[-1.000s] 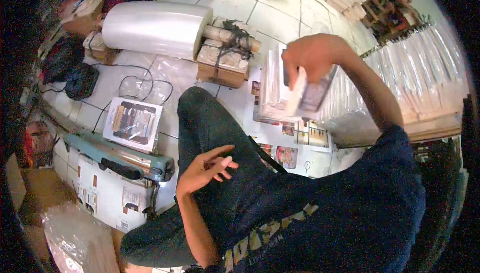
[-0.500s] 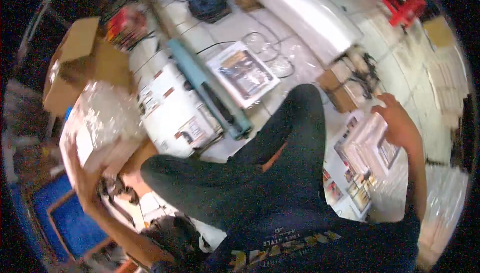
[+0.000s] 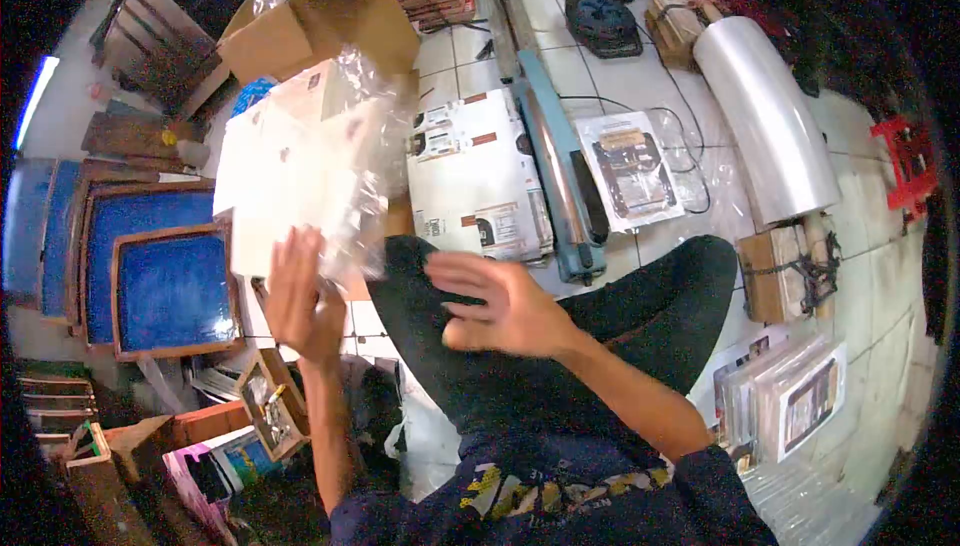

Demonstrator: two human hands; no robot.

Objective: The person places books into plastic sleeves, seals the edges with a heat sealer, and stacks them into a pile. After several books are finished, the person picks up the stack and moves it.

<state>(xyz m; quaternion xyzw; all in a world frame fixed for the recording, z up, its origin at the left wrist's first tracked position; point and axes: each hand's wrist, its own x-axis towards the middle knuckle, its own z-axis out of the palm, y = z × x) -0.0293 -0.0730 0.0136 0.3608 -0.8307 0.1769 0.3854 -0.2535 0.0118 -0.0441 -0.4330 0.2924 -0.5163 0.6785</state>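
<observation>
Plastic-wrapped stack of white sheets [image 3: 300,171] stands up and to the left of the person's lap, its long side running up the frame. Left hand [image 3: 300,294], fingers spread flat, presses its lower edge without clasping. Right hand [image 3: 490,304] hovers open and empty, farther to the right, over the knee.

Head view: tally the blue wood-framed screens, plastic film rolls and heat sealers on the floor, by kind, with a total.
Blue framed screens: 3
Plastic film rolls: 1
Heat sealers: 1
Total: 5
</observation>
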